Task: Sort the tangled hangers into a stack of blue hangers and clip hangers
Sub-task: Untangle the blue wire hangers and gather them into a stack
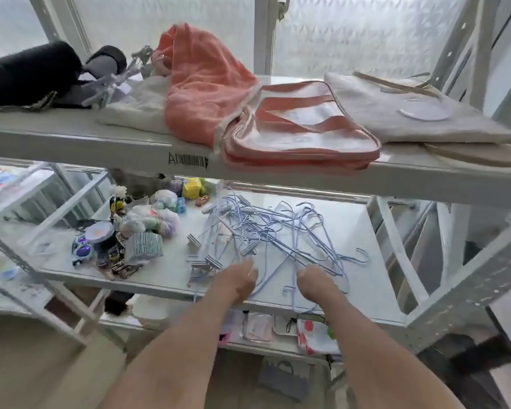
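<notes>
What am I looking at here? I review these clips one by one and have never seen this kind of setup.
No machine: a person wears a camera on the head, looking down at their own bare arms. On the middle shelf of a metal rack lies a tangle of blue hangers and clip hangers. The left hand and right hand reach into its near edge; whether either has closed on a wire is unclear. Small toys and trinkets lie left of it. Bags and a pink towel sit on the shelf above.

Thin blue hangers (pixel 304 231) and grey clip hangers (pixel 219 231) are lying knotted together in one loose heap on the middle shelf (pixel 357 261).
</notes>
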